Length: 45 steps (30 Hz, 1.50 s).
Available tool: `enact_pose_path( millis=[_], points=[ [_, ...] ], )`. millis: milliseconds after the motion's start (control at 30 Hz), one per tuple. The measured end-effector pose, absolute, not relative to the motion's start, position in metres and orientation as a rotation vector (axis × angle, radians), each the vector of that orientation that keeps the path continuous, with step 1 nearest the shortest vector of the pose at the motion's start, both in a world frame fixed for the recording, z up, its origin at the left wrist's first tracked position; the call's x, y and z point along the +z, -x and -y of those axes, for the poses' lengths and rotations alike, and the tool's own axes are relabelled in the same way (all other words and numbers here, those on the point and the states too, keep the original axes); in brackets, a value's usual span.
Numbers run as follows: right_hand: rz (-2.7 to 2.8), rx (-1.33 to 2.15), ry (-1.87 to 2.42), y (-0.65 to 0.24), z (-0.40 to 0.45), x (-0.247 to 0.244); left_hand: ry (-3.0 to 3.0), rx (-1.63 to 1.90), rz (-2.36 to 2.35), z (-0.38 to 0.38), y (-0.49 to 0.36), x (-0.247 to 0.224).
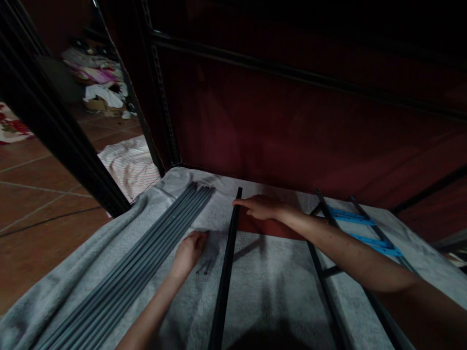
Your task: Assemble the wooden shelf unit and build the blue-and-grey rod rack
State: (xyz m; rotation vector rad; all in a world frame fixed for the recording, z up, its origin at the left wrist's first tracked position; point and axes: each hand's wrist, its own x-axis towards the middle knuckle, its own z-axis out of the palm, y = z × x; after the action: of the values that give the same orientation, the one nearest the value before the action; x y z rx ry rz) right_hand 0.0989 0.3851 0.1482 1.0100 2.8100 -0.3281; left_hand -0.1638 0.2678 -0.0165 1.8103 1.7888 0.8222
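My right hand (257, 206) reaches across to the far end of the black bar (226, 277); the index finger is extended over the bar and appears to touch it, with the thumb apart and no grip closed around it – a light contact, probably to steady or locate that end. The bar lies lengthwise, near to far, on the grey cloth (284, 272); the cloth presumably guards surfaces against scratching and small parts against rolling.

My left hand (190, 250) is low over the cloth, left of the bar, fingers curled together; I cannot tell whether anything is pinched inside. Two small fasteners (206, 270) lie just on its near side, between the bar and the grey rods (156, 255); that position keeps them within easy reach. The rods lie parallel at left, side by side – likely to keep them orderly; a red-brown panel (270, 228) sits right of the bar, partly under my right forearm; blue pieces (379, 245) rest farther right, apart from both hands.
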Motion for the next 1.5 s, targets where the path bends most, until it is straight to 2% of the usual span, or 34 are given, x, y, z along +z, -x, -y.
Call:
enact_pose_path(
  millis=[267,600,833,1000,1067,1233,1500],
  points=[
    [-2.803,-0.315,-1.061,-0.099,-0.382,0.144,-1.781,0.604,-1.845,-0.201,0.160,-0.021],
    [-2.801,-0.408,-1.137,-0.102,-0.380,0.141,-1.798,0.203,-1.887,-0.205,0.177,-0.008],
    [-2.802,-0.437,-1.171,-0.105,-0.379,0.138,-1.782,0.397,-1.628,-0.219,0.198,-0.004],
    [-2.815,-0.410,-1.254,-0.108,-0.376,0.135,-1.743,0.464,-1.536,-0.233,0.203,0.031],
    [-2.812,-0.411,-1.308,-0.107,-0.373,0.135,-1.687,0.634,-1.474,-0.245,0.201,0.048],
    [-2.766,-0.365,-1.438,-0.105,-0.367,0.136,-1.164,1.345,-1.362,-0.292,0.163,0.071],
    [-2.857,-0.460,-1.361,-0.109,-0.373,0.126,-1.079,1.437,-1.141,-0.344,0.101,0.063]
  ],
)
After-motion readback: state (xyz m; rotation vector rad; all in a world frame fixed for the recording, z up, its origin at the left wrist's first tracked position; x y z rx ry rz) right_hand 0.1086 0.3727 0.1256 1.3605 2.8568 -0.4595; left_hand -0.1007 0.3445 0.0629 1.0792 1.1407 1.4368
